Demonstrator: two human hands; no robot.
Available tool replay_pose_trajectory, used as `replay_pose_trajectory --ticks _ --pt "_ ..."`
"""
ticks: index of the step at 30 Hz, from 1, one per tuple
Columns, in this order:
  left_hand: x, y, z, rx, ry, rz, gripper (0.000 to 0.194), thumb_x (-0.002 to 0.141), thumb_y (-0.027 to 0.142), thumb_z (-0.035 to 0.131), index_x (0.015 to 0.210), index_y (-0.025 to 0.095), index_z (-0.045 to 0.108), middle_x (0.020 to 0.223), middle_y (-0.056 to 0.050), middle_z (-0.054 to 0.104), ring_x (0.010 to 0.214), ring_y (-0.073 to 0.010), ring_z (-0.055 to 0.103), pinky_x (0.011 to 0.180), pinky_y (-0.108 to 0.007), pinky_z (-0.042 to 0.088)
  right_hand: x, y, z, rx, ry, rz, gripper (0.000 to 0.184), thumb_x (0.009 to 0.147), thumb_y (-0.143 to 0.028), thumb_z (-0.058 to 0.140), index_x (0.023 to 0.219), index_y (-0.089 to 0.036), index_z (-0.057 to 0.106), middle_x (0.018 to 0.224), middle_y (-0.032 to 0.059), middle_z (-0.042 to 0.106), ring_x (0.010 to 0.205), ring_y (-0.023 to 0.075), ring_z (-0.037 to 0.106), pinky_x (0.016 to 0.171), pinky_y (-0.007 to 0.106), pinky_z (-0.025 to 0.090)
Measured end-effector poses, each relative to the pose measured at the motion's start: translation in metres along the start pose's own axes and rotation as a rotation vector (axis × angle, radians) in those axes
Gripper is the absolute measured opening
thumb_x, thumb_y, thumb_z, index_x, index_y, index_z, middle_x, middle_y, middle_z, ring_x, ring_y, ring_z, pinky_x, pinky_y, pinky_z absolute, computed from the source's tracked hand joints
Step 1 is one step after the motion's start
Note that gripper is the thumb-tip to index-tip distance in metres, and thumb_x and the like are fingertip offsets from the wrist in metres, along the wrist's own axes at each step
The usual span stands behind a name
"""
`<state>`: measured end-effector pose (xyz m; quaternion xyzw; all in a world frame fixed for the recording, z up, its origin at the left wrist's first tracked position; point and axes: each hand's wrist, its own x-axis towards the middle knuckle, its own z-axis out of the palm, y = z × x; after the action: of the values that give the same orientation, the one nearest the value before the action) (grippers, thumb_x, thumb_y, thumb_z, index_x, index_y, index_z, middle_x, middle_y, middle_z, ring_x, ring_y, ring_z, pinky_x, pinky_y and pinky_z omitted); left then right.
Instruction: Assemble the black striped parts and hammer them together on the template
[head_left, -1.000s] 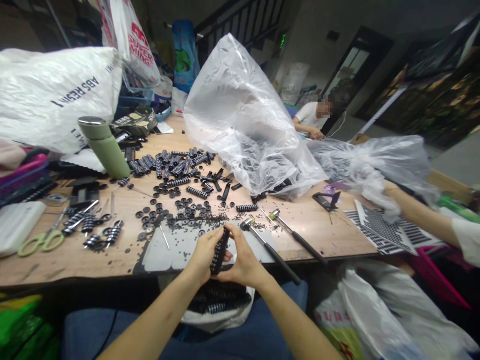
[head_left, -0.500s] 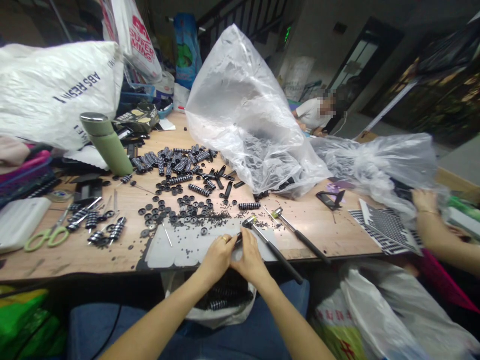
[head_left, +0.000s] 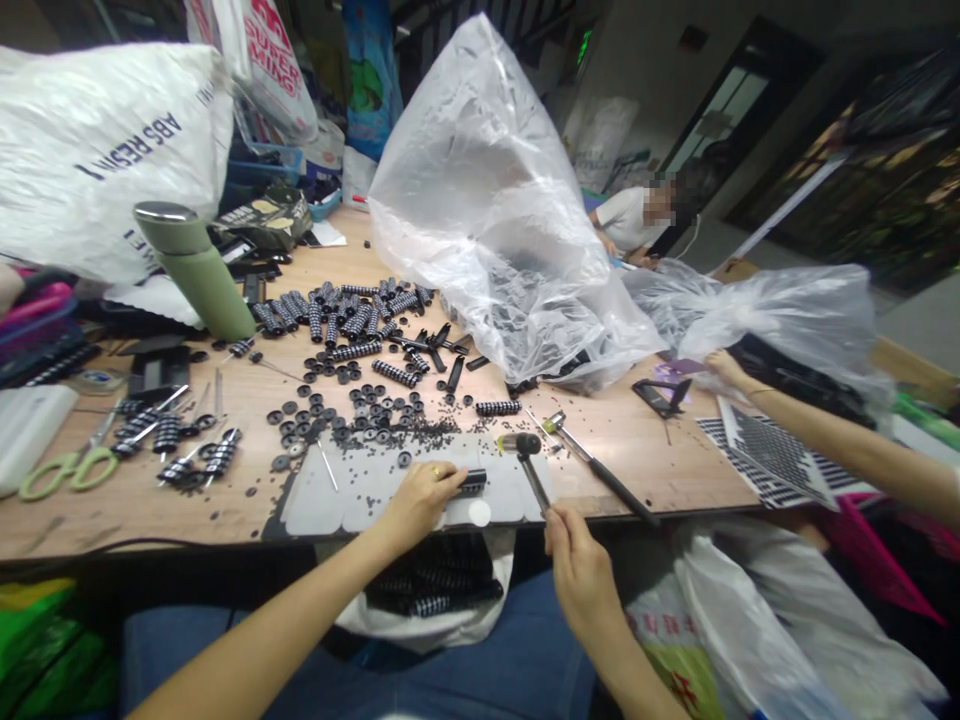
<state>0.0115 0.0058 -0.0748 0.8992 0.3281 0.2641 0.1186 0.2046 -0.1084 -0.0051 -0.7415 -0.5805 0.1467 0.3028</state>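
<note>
My left hand [head_left: 426,503] is closed around a black part with a ribbed side [head_left: 472,483], held low over the grey mat [head_left: 322,490] at the table's front edge. In my right hand [head_left: 576,550] is the handle of a small mallet [head_left: 525,445], its dark-and-yellow head raised toward the upper left, to the right of the part. A second mallet [head_left: 600,470] lies on the table just beyond. Small black discs [head_left: 375,410] and many tiny black bits are scattered past the mat. Beneath my hands, an open white bag [head_left: 480,620] holds more black ribbed pieces.
Black-and-white ribbed cylinders [head_left: 352,310] are heaped mid-table beside a large clear plastic bag [head_left: 480,180]. Green-handled scissors [head_left: 71,470] and a green flask [head_left: 199,275] are at left. A co-worker's arm [head_left: 817,415] reaches in from the right; another person [head_left: 630,220] sits farther back.
My hands have parted. The right one has picked up the nearer mallet by its handle, while the left keeps the black part over the mat. The co-worker's hand has moved left toward the purple piece.
</note>
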Motion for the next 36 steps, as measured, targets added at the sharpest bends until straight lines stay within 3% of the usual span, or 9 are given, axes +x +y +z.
replay_pose_trajectory --ticks 5,9,13,18,23,27,29,33,36 --pt "0.002 -0.004 -0.001 -0.207 -0.03 -0.039 0.032 0.085 0.017 0.039 0.113 0.017 0.056 0.098 -0.011 0.058 0.086 -0.0163 0.055 0.076 -0.029 0.046 0.002 -0.004 0.021 0.075 -0.08 0.077 0.036 0.088 -0.046 0.027 0.074 -0.021 0.049 0.058 0.0001 0.057 0.053 0.0152 0.055 0.052 0.023 0.037" --pt "0.001 -0.005 -0.003 -0.256 -0.058 -0.002 0.037 0.084 0.011 0.037 0.115 0.018 0.054 0.099 -0.011 0.057 0.088 -0.0157 0.055 0.077 -0.029 0.047 0.015 0.002 0.051 0.127 -0.158 0.114 0.031 0.087 -0.042 0.03 0.073 -0.021 0.047 0.062 0.0011 0.06 0.057 0.0161 0.058 0.054 0.023 0.039" --pt "-0.002 -0.007 0.0 -0.225 -0.08 0.049 0.037 0.082 0.008 0.038 0.115 0.016 0.054 0.101 -0.012 0.058 0.091 -0.0162 0.054 0.078 -0.029 0.046 0.03 -0.004 0.069 0.204 -0.119 0.117 0.02 0.083 -0.038 0.039 0.078 -0.021 0.047 0.068 0.0018 0.062 0.063 0.0164 0.059 0.056 0.023 0.041" --pt "-0.005 0.0 -0.004 0.023 -0.093 0.066 0.038 0.082 0.006 0.039 0.117 0.017 0.049 0.104 -0.011 0.059 0.093 -0.0189 0.054 0.084 -0.038 0.04 0.032 -0.014 0.046 0.14 -0.096 0.107 0.029 0.087 -0.042 0.031 0.074 -0.021 0.046 0.06 -0.0001 0.058 0.058 0.016 0.057 0.055 0.023 0.04" --pt "-0.005 0.012 -0.013 0.232 -0.122 0.023 0.037 0.083 0.006 0.037 0.116 0.02 0.049 0.102 -0.009 0.061 0.09 -0.0195 0.055 0.089 -0.048 0.032 -0.003 -0.001 0.022 -0.161 0.036 0.012 0.044 0.091 -0.044 0.015 0.078 -0.02 0.049 0.059 0.0039 0.059 0.051 0.0171 0.056 0.047 0.024 0.032" --pt "-0.008 0.025 -0.004 0.326 -0.128 -0.004 0.038 0.085 0.009 0.034 0.12 0.015 0.046 0.108 -0.011 0.06 0.101 -0.0215 0.053 0.095 -0.046 0.029 -0.019 0.004 0.023 -0.351 -0.087 -0.02 0.048 0.091 -0.044 0.011 0.072 -0.02 0.048 0.055 0.0044 0.06 0.046 0.019 0.057 0.043 0.025 0.027" --pt "-0.01 0.034 0.005 0.353 -0.11 -0.037 0.04 0.086 0.019 0.037 0.125 0.009 0.041 0.12 -0.016 0.053 0.116 -0.0251 0.043 0.099 -0.046 0.025 -0.018 -0.006 0.018 -0.305 -0.078 -0.027 0.046 0.092 -0.043 0.012 0.074 -0.021 0.048 0.055 0.0031 0.059 0.046 0.0185 0.057 0.044 0.025 0.028" --pt "-0.013 0.046 0.017 0.329 -0.113 -0.09 0.076 0.077 0.054 0.043 0.131 0.002 0.03 0.136 -0.022 0.033 0.129 -0.0318 0.021 0.104 -0.046 0.02 -0.014 -0.043 0.005 -0.11 0.001 -0.114 0.038 0.092 -0.041 0.019 0.075 -0.021 0.048 0.055 0.0008 0.057 0.047 0.0154 0.054 0.046 0.023 0.032" --pt "-0.018 0.046 0.022 0.301 -0.145 -0.08 0.081 0.076 0.057 0.041 0.131 -0.001 0.029 0.137 -0.024 0.03 0.13 -0.0332 0.02 0.104 -0.045 0.019 -0.014 -0.059 0.013 -0.048 -0.009 -0.197 0.036 0.092 -0.037 0.02 0.079 -0.021 0.049 0.06 0.0014 0.058 0.052 0.0142 0.056 0.05 0.021 0.035"
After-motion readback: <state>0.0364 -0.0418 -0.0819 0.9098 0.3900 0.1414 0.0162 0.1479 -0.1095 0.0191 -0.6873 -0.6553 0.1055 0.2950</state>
